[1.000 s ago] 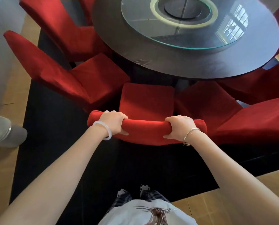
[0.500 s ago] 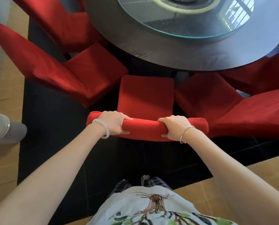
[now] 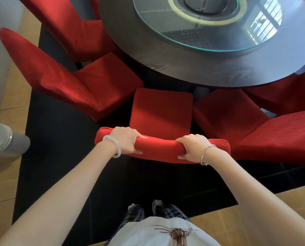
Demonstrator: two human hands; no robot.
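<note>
Here L hand [image 3: 126, 142] & R hand [image 3: 194, 150] clamp fingers on red chair [image 3: 161, 110] back (runs L-R), seat facing table [image 3: 183, 68].

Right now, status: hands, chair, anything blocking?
Left hand and right hand grip the chair by its back top. Seat front about at the table edge. Left chair and right chair crowd it closely.

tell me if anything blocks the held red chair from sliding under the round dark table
Nothing visible lies between the red fabric-covered chair and the round dark table. The left hand and right hand hold its backrest top. The left red chair and right red chair crowd its seat.
</note>
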